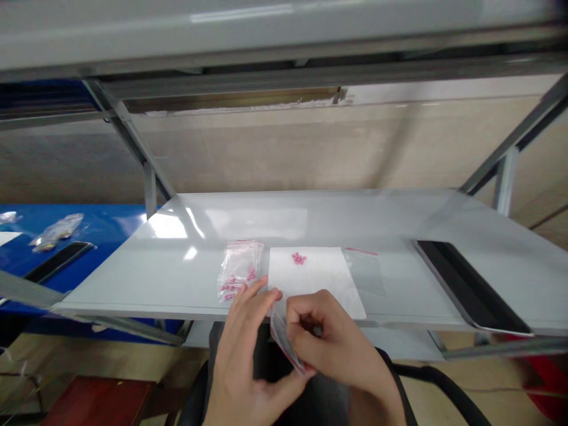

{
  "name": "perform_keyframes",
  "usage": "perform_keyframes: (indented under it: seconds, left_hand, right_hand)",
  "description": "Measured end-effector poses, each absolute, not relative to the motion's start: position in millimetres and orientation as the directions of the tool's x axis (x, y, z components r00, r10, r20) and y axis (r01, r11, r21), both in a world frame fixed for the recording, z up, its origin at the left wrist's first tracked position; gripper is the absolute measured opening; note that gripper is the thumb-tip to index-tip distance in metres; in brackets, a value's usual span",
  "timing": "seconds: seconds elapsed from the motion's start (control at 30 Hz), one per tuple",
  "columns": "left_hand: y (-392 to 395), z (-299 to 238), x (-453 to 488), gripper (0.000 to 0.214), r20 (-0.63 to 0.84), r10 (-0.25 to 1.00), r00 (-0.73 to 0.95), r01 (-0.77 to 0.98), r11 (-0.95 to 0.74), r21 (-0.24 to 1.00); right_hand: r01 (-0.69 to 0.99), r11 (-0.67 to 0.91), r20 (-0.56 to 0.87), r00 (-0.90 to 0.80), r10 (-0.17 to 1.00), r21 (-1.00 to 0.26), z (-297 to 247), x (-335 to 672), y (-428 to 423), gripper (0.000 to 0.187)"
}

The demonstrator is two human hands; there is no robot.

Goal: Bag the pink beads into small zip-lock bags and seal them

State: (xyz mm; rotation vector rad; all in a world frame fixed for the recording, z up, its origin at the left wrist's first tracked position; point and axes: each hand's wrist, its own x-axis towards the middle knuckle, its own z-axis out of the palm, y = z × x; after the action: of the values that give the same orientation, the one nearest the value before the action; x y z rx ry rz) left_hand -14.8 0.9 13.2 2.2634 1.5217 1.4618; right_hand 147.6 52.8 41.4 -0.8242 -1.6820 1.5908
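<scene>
Right hand (331,343) pinches a small clear bag (282,338) just off the near table edge; left hand (237,355) is beside it, its hold unclear. Pink pieces (299,258) lie farther on a white sheet (310,284). Risk: a slack pinch drops the bag; bumping the sheet scatters the pieces.

- Pink beads (299,258) clustered on a white sheet (306,278)
- Clear bag (239,266) holding more pink beads, red strip along its top
- Small clear bag (283,342) edged in red
- Pale grey tabletop (266,222), glossy with white glare
- Deep blue tabletop (110,222), far left
- Black panel (465,290), silver-edged
- Dark red surface (97,402), on the floor below
</scene>
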Motion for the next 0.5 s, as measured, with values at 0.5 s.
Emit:
perform_keyframes:
  seconds: [0.5]
  left_hand:
    - [13, 13, -7, 0.045, 0.593, 0.805, -0.004, 0.591, -0.477, 0.651]
  right_hand:
    - [0.134, 0.199, 0.126, -0.421, 0.898, -0.971, 45, 164, 57, 0.033]
